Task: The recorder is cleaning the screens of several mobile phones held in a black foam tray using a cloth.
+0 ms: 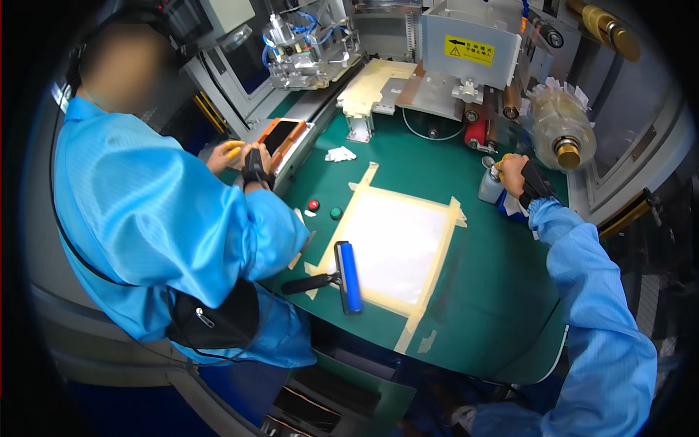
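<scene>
A pale dispenser bottle [489, 189] is stood upright on the green tabletop [495, 291], just left of the right hand [514, 175], the nearer one; its fingers are curled at the bottle's top, grip or mere touch impossible to tell. No left hand is seen. Leftward, a blue-sleeved roller [348, 278] is laid across taped white sheet [400, 240].

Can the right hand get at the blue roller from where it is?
Probably yes: past the bottle at the right hand, only green table and the flat, taped white sheet lie before the roller, though its handle points away.
</scene>
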### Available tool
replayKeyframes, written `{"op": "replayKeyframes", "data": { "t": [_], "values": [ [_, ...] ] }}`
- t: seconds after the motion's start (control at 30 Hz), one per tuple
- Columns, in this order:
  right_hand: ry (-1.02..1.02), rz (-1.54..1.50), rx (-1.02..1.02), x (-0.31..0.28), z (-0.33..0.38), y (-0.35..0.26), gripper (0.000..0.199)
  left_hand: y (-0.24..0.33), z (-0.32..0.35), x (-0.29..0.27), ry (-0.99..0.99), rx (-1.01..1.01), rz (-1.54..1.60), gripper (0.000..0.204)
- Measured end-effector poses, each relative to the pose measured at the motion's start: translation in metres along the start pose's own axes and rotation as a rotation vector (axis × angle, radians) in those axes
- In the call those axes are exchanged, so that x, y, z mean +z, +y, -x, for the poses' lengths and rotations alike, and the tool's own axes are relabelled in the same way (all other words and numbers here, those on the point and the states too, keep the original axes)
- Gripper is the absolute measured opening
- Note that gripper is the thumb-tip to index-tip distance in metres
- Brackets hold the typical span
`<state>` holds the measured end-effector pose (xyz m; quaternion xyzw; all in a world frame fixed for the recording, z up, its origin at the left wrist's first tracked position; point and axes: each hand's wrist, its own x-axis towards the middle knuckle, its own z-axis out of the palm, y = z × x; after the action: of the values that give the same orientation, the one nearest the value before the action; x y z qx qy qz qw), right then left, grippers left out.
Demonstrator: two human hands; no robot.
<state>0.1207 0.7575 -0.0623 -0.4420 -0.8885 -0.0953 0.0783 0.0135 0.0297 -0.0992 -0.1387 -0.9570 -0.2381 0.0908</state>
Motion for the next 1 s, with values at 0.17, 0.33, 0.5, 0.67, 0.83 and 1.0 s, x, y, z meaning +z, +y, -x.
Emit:
{"op": "replayKeyframes", "data": {
  "t": [0.17, 0.33, 0.5, 0.67, 0.83, 1.0],
  "values": [
    [0.024, -0.057, -0.042, 0.005, 0.002, 0.008, 0.017, 0.015, -0.008, 0.003, 0.004, -0.007, 0.001, 0.051],
    [-0.004, -0.004, -0.082, -0.003, 0.003, 0.005, 0.015, 0.026, -0.007, 0.005, -0.029, 0.003, 0.001, 0.051],
    [0.025, 0.0, -0.109, -0.004, -0.003, 0.011, 0.013, 0.035, -0.005, 0.01, -0.08, -0.021, 0.008, 0.05],
    [0.141, -0.646, 0.005, -0.039, 0.038, -0.03, 0.016, 0.003, 0.022, 0.024, -0.058, 0.037, 0.043, 0.049],
    [-0.226, -1.11, -0.166, -0.051, 0.106, -0.11, 0.019, 0.02, 0.032, 0.023, -0.168, 0.169, -0.082, 0.047],
    [-0.412, -1.286, -0.408, -0.041, 0.18, -0.203, 0.021, 0.034, 0.026, 0.03, -0.183, 0.259, -0.05, 0.05]
  ]
}}
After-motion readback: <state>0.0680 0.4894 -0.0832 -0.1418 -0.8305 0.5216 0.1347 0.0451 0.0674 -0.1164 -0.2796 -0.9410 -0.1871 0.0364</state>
